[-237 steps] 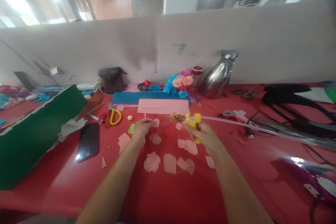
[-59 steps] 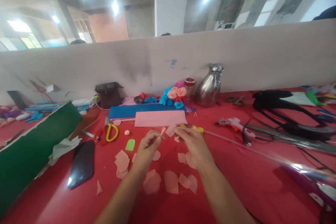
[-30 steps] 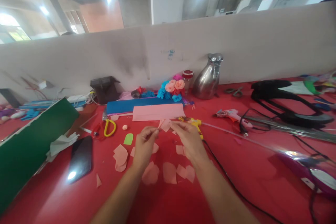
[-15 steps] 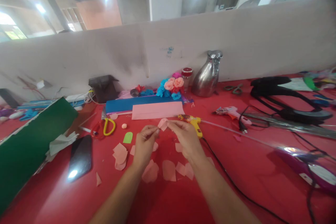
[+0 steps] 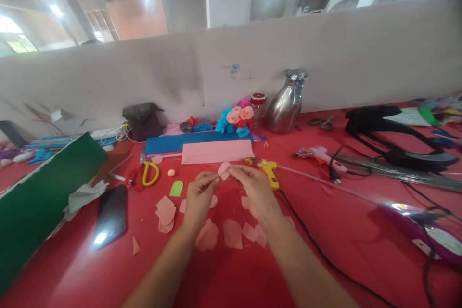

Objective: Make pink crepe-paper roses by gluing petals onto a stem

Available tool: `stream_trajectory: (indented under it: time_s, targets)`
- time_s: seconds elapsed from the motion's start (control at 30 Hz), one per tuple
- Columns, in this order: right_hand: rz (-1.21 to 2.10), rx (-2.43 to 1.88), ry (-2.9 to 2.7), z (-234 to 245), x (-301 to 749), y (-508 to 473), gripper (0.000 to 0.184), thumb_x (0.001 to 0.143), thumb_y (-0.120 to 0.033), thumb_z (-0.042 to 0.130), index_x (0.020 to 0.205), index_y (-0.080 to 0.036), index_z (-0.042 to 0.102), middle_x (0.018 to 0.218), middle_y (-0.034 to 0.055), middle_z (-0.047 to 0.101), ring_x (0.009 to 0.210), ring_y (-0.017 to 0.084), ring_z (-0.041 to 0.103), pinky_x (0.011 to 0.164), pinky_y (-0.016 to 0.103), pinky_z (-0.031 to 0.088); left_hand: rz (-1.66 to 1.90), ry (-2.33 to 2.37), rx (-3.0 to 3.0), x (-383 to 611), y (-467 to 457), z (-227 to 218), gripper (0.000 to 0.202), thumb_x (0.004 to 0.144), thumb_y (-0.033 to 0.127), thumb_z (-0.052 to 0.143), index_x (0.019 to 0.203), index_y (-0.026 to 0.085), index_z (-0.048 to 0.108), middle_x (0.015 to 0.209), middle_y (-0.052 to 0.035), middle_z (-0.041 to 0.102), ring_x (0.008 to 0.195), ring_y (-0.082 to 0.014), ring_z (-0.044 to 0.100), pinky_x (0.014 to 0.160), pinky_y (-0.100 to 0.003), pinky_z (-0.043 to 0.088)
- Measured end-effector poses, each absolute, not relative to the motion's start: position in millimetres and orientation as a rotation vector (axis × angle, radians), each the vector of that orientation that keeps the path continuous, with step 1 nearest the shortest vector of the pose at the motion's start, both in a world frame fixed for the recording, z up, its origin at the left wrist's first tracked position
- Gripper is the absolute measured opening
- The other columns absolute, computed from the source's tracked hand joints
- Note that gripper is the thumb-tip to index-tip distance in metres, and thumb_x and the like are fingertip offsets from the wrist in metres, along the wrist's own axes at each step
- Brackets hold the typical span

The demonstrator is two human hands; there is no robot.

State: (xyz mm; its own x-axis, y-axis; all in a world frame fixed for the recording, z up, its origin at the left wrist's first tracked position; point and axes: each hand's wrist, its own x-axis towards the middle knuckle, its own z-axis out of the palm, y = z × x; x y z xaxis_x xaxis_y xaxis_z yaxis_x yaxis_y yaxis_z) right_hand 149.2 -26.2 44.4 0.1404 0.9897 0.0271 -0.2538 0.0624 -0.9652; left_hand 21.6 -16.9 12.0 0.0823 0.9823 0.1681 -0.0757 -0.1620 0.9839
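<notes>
Between my two hands is a small pink paper petal (image 5: 224, 170), raised over the red table. My left hand (image 5: 199, 197) pinches its lower left edge, and my right hand (image 5: 255, 191) grips its right side with thumb and finger. Below my wrists lie cut pink petals (image 5: 233, 234), with a small stack of petals (image 5: 166, 213) to the left. A green petal-shaped template (image 5: 176, 188) and a little pink ball (image 5: 171, 173) rest left of my left hand. Just behind my right hand is a yellow glue gun (image 5: 269, 173), partly hidden by it.
Folded pink paper (image 5: 217, 151) and blue paper (image 5: 173, 143) lie at the back, before paper flowers (image 5: 240, 116) and a steel jug (image 5: 286, 103). Scissors (image 5: 150, 174), a phone (image 5: 110, 214) and a green board (image 5: 46, 202) are left. A pink glue gun (image 5: 321, 158) and cords are right.
Both hands stay in nearly the same place, still pinching the petal, which looks slightly turned between the fingers. Nothing else on the table has moved.
</notes>
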Motion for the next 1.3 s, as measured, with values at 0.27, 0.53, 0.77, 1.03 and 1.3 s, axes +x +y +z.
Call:
stream_trajectory:
  time_s: [0.27,0.53,0.77,1.03,1.3]
  targets:
    - [1.201,-1.090,-0.891,44.1,149.4,-26.5,0.013,0.068,-0.032,0.065,0.067,-0.020,0.070,0.071,0.0015,0.069,0.076,0.017,0.059,0.077,0.030,0.041,1.305,1.001,1.320,22.2,-14.6,10.5,0.016,0.075,0.029,0.059,0.069,0.016,0.067,0.080,-0.0039,0.055,0.075,-0.0144,0.051,0.069,-0.027,0.041]
    - [1.200,-1.052,-0.953,44.6,148.4,-26.1,0.012,0.070,-0.031,0.062,0.070,-0.021,0.069,0.077,0.0015,0.069,0.079,0.017,0.059,0.078,0.030,0.040,1.319,1.002,1.304,21.4,-14.0,12.0,0.014,0.073,0.027,0.060,0.066,0.017,0.067,0.080,-0.0040,0.056,0.076,-0.0144,0.052,0.068,-0.026,0.041]
    - [1.238,-1.032,-0.993,44.0,149.0,-26.5,0.013,0.069,-0.022,0.059,0.077,-0.021,0.069,0.081,0.0015,0.069,0.084,0.018,0.058,0.079,0.030,0.040,1.316,1.014,1.297,20.6,-13.3,14.0,0.015,0.072,0.026,0.060,0.061,0.017,0.065,0.080,-0.0040,0.056,0.074,-0.0137,0.052,0.066,-0.025,0.042]
    - [1.227,-1.056,-0.967,42.9,150.3,-25.5,0.021,0.067,-0.022,0.059,0.087,-0.022,0.067,0.090,0.0018,0.069,0.088,0.019,0.058,0.077,0.029,0.040,1.342,1.006,1.245,20.9,-13.3,14.3,0.012,0.072,0.027,0.061,0.069,0.017,0.068,0.082,-0.0041,0.057,0.073,-0.0132,0.053,0.065,-0.024,0.042]
    - [1.231,-0.996,-1.000,44.0,151.4,-23.9,0.017,0.067,-0.023,0.064,0.084,-0.022,0.066,0.087,0.0019,0.067,0.087,0.018,0.058,0.083,0.031,0.040,1.343,1.024,1.259,22.2,-14.4,10.3,0.012,0.072,0.026,0.060,0.070,0.017,0.068,0.081,-0.0032,0.057,0.070,-0.0122,0.053,0.060,-0.023,0.042]
